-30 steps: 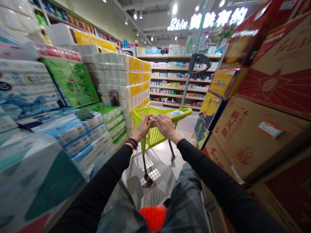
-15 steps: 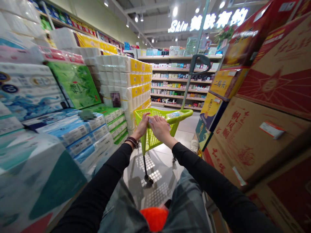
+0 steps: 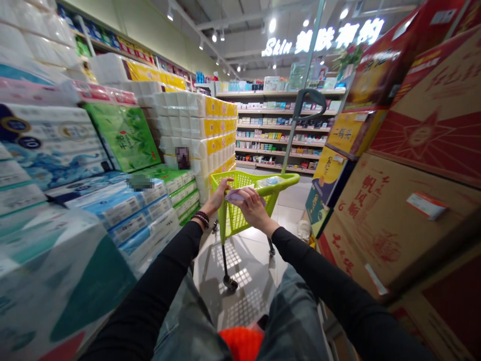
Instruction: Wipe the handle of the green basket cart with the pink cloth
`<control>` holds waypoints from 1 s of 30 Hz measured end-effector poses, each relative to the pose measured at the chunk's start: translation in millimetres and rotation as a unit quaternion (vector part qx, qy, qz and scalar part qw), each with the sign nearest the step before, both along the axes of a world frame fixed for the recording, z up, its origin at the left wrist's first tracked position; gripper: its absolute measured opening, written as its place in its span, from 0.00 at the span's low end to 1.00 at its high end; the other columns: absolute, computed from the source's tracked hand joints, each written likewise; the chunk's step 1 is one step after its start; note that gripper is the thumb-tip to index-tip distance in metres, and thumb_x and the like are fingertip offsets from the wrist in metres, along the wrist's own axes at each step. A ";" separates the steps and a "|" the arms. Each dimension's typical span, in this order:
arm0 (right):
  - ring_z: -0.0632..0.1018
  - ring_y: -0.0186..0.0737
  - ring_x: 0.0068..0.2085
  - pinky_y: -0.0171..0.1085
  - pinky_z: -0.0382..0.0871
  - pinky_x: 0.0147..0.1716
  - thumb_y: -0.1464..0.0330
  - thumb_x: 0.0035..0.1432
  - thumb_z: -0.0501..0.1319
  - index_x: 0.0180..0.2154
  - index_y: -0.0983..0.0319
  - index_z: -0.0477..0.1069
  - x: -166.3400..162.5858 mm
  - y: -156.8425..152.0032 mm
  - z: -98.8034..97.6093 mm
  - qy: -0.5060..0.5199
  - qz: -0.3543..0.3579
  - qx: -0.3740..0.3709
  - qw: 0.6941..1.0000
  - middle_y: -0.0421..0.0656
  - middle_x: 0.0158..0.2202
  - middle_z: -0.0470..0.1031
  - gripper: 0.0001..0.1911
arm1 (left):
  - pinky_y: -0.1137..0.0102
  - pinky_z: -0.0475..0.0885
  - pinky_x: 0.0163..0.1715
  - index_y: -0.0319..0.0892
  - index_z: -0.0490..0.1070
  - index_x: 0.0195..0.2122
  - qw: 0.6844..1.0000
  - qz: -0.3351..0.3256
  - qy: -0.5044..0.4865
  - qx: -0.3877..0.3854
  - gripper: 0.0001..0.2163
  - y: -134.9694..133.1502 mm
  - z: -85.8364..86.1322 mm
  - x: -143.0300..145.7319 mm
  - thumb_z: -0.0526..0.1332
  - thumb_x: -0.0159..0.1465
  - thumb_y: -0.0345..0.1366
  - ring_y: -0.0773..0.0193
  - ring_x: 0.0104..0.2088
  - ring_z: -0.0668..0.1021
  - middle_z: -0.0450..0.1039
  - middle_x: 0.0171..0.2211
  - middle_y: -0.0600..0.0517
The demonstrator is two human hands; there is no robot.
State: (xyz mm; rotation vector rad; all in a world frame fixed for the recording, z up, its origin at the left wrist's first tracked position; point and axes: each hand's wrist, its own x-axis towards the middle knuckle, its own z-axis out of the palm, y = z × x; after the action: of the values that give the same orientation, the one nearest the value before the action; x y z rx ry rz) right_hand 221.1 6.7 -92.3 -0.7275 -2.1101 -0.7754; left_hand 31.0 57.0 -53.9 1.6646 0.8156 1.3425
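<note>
In front of me stands a lime-green shopping cart [image 3: 240,225] with a basket of open lattice, on black legs with casters. My left hand [image 3: 218,195], a beaded bracelet at its wrist, is closed on the cart's rim at the near left corner. My right hand [image 3: 255,206] presses a pale purple cloth [image 3: 235,195] onto the near rim, its fingers bent over the fabric. A clear plastic pack with blue marks [image 3: 268,181] lies by the rim just beyond my right hand; its kind is unclear.
Tissue packs [image 3: 124,200] and toilet-roll bales [image 3: 184,108] are stacked on the left. Cardboard cartons [image 3: 409,215] rise close on the right, with a white shoe [image 3: 303,230] near their foot. Stocked shelves [image 3: 278,110] stand behind the cart. Something orange-red [image 3: 240,343] is between my knees.
My right hand has slid slightly right and down along the rim, apart from my left hand. More of the purple cloth shows between them. My left hand has hardly moved.
</note>
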 end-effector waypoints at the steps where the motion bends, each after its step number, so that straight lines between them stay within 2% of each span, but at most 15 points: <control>1: 0.67 0.47 0.66 0.56 0.60 0.71 0.75 0.71 0.56 0.56 0.52 0.75 9.3 2.9 2.5 -0.030 0.023 0.007 0.999 0.46 0.60 0.71 0.18 | 0.68 0.71 0.42 0.45 0.73 0.47 1.000 0.006 0.009 0.005 0.23 -0.3 1.6 -1.7 0.50 0.72 0.58 0.62 0.34 0.74 0.70 0.29 0.55; 4: 0.68 0.45 0.65 0.53 0.64 0.70 0.76 0.72 0.55 0.52 0.54 0.76 48.6 8.7 11.7 -0.072 0.060 0.000 0.996 0.47 0.58 0.72 0.17 | 0.66 0.70 0.43 0.43 0.73 0.35 0.998 0.017 0.065 0.015 0.25 -0.6 5.5 -5.3 0.49 0.72 0.57 0.61 0.34 0.74 0.72 0.29 0.53; 6: 0.68 0.47 0.65 0.53 0.66 0.68 0.76 0.71 0.53 0.48 0.56 0.77 70.9 8.2 16.1 -0.039 0.041 -0.034 0.998 0.48 0.58 0.72 0.16 | 0.65 0.70 0.42 0.42 0.71 0.29 0.993 0.023 0.111 0.020 0.24 -0.7 6.9 -5.4 0.51 0.70 0.56 0.60 0.34 0.73 0.72 0.29 0.52; 8: 0.68 0.49 0.65 0.55 0.67 0.66 0.77 0.69 0.53 0.46 0.57 0.76 78.7 4.0 19.1 0.016 0.011 -0.077 0.997 0.50 0.59 0.72 0.15 | 0.65 0.69 0.40 0.43 0.68 0.25 0.990 0.029 0.137 0.029 0.22 -0.6 7.5 -3.5 0.54 0.68 0.54 0.60 0.33 0.72 0.70 0.27 0.53; 12: 0.69 0.54 0.62 0.57 0.66 0.64 0.77 0.64 0.55 0.52 0.58 0.74 46.1 -10.4 26.3 0.102 -0.020 -0.125 0.987 0.52 0.60 0.71 0.19 | 0.66 0.67 0.37 0.44 0.65 0.24 0.988 0.044 0.144 0.035 0.16 -0.3 8.8 3.0 0.56 0.66 0.47 0.61 0.31 0.70 0.69 0.26 0.54; 16: 0.71 0.51 0.60 0.51 0.66 0.64 0.78 0.62 0.54 0.58 0.57 0.73 12.6 -17.5 42.3 0.055 0.007 -0.156 0.986 0.49 0.59 0.74 0.25 | 0.67 0.69 0.40 0.43 0.66 0.23 0.987 0.044 0.152 0.039 0.13 -0.6 12.1 3.4 0.54 0.64 0.41 0.60 0.34 0.72 0.71 0.27 0.53; 19: 0.73 0.51 0.58 0.50 0.67 0.62 0.78 0.62 0.54 0.56 0.57 0.75 27.6 -10.6 56.0 0.028 0.005 -0.168 0.985 0.48 0.57 0.76 0.25 | 0.67 0.68 0.39 0.44 0.64 0.22 0.984 0.047 0.163 0.047 0.13 -2.4 13.3 -4.4 0.55 0.63 0.41 0.61 0.32 0.70 0.68 0.25 0.54; 23: 0.75 0.52 0.56 0.50 0.68 0.60 0.77 0.61 0.54 0.53 0.59 0.78 69.0 3.9 67.1 0.086 -0.053 -0.179 0.979 0.50 0.54 0.78 0.23 | 0.67 0.65 0.34 0.45 0.61 0.21 0.984 0.039 0.164 0.055 0.13 -5.0 12.3 -19.9 0.54 0.62 0.42 0.63 0.29 0.66 0.62 0.23 0.56; 25: 0.75 0.52 0.56 0.50 0.68 0.60 0.76 0.61 0.54 0.53 0.60 0.78 77.3 7.0 69.7 0.102 -0.063 -0.195 0.974 0.50 0.55 0.78 0.23 | 0.67 0.64 0.34 0.45 0.60 0.21 0.985 0.038 0.162 0.053 0.13 -4.6 12.2 -26.8 0.54 0.61 0.42 0.62 0.29 0.65 0.62 0.23 0.56; 27: 0.75 0.51 0.57 0.51 0.68 0.61 0.75 0.63 0.54 0.55 0.59 0.78 72.1 6.1 71.6 0.092 -0.060 -0.212 0.971 0.49 0.57 0.78 0.23 | 0.67 0.64 0.33 0.45 0.60 0.20 0.984 0.048 0.167 0.045 0.11 -2.9 12.9 -32.3 0.55 0.58 0.41 0.62 0.29 0.66 0.62 0.23 0.55; 30: 0.75 0.50 0.59 0.51 0.66 0.63 0.72 0.67 0.55 0.59 0.57 0.76 45.4 -0.4 74.4 0.063 -0.050 -0.226 0.971 0.47 0.59 0.77 0.23 | 0.67 0.63 0.32 0.45 0.62 0.19 0.980 0.071 0.185 0.031 0.10 0.1 14.3 -39.4 0.54 0.56 0.40 0.62 0.29 0.66 0.63 0.23 0.54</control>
State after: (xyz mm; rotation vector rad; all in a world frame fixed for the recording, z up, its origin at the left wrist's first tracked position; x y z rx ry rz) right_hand 266.5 6.2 -17.9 -1.1007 -2.1657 -0.2847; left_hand -8.4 57.1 -39.5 1.9708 1.1358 1.1763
